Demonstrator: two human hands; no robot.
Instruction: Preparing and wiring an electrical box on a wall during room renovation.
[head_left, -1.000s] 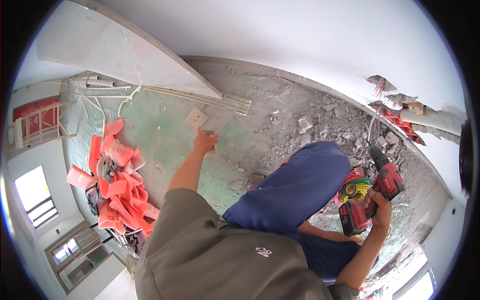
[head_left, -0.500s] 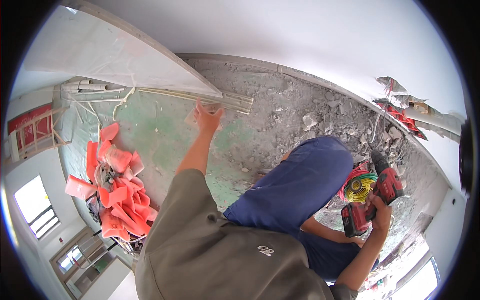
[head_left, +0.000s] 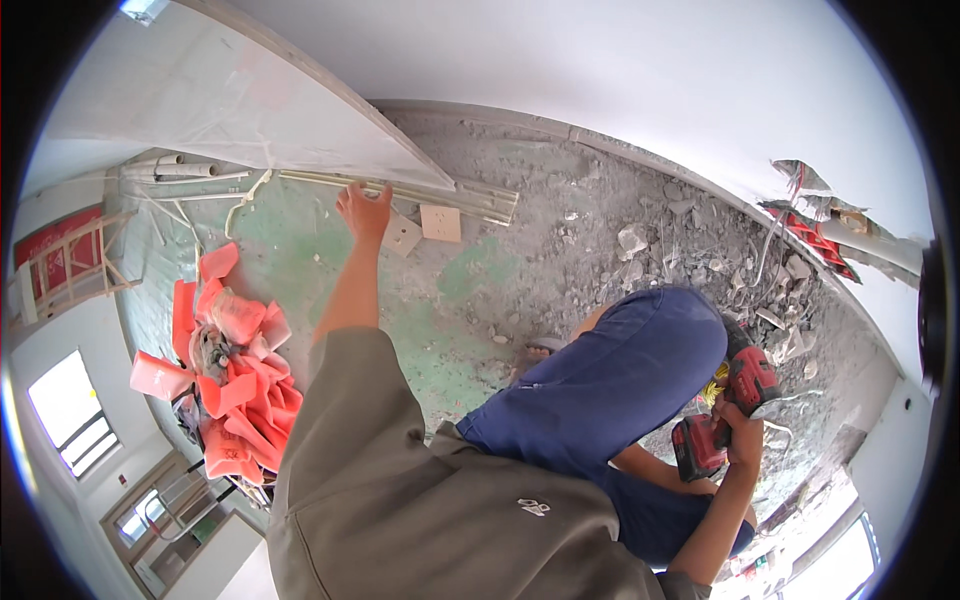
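Observation:
My left hand (head_left: 366, 212) reaches out over the floor with its fingers apart and nothing visible in them. Just right of it lie two square beige-gold socket faceplates, one tilted (head_left: 401, 236) and one with slots facing up (head_left: 440, 223). A red and black cordless drill (head_left: 752, 377) is in my right hand (head_left: 741, 436), gripped by its handle beside my bent knee. The drill's front end is partly hidden behind the knee. Coils of yellow wire (head_left: 713, 388) show only in part between the knee and the drill.
Rubble (head_left: 632, 240) lies along the wall at right, below a broken wall opening with red conduit (head_left: 812, 240). Pale metal strips (head_left: 480, 203) rest by the partition (head_left: 290, 110). A heap of orange sheeting (head_left: 235, 370) stands at left, with white pipes (head_left: 180, 171) farther back.
My left hand has moved left from above the faceplates, which now show fully. The drill and right hand shifted slightly left, and my knee now covers most of the wire coils.

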